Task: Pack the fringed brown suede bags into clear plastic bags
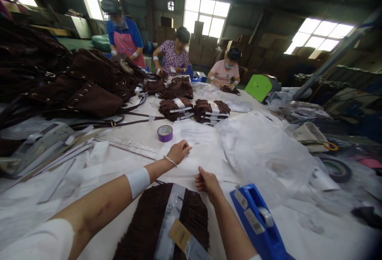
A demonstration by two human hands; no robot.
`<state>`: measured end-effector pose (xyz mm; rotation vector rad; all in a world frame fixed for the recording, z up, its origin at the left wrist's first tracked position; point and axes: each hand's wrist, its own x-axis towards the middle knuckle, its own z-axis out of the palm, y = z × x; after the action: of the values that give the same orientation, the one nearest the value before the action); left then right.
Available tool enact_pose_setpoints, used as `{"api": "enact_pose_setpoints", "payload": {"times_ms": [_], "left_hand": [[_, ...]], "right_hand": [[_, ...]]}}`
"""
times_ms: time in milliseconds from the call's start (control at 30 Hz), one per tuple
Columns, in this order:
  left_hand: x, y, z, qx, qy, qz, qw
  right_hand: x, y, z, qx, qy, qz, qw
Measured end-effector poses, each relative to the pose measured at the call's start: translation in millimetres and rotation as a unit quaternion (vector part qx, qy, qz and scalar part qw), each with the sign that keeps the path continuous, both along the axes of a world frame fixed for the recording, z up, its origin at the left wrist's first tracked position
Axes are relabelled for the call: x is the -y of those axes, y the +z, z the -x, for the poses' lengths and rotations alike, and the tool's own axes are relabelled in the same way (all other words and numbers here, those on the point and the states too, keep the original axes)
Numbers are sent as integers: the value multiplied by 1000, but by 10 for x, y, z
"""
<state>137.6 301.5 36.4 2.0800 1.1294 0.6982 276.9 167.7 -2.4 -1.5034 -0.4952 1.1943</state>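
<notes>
My left hand [178,152] is over a thin white sheet with small print [195,134], perhaps a plastic bag. Its fingers are pressed together; anything between them is too small to make out. Closer to me, my right hand [209,182] has its fingers curled and thumb up near the sheet's lower edge, with its grip partly hidden. Below both hands lies a dark brown fringed item [143,222] wrapped in a pale band [168,220], with a tan tag [179,234] on it. Beside my right forearm is a blue tape dispenser [256,222].
A purple tape roll [165,133] lies beyond my left hand. Banded brown fringed bundles [176,108] sit ahead. Brown bags [86,92] pile up at left, above flat strips [59,156]. Clear plastic bags [265,152] spread at right. Several co-workers [125,37] work across the table.
</notes>
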Motion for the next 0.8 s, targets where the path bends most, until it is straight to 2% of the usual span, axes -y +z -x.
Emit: {"api": "enact_pose_setpoints", "payload": {"times_ms": [100,200,267,367,500,800], "left_hand": [[154,14,-40,-34,-48,-39,997],[277,-14,-66,-87,-92,-75,989],[316,-31,-66,-130,-111,-93,981],[325,-21,-60,-177,-117,-111,971],[329,27,-94,-192,-106,-122,968],[216,29,-93,-180,-95,-68,977]], "right_hand": [[-86,169,-24,-13,30,-27,999],[-214,271,-75,-25,-1,-58,998],[-264,274,-91,-23,-17,-65,997],[-263,214,-66,6,-23,-55,998],[-222,108,1,39,0,-47,998],[-279,-154,-152,143,19,-33,989]]}}
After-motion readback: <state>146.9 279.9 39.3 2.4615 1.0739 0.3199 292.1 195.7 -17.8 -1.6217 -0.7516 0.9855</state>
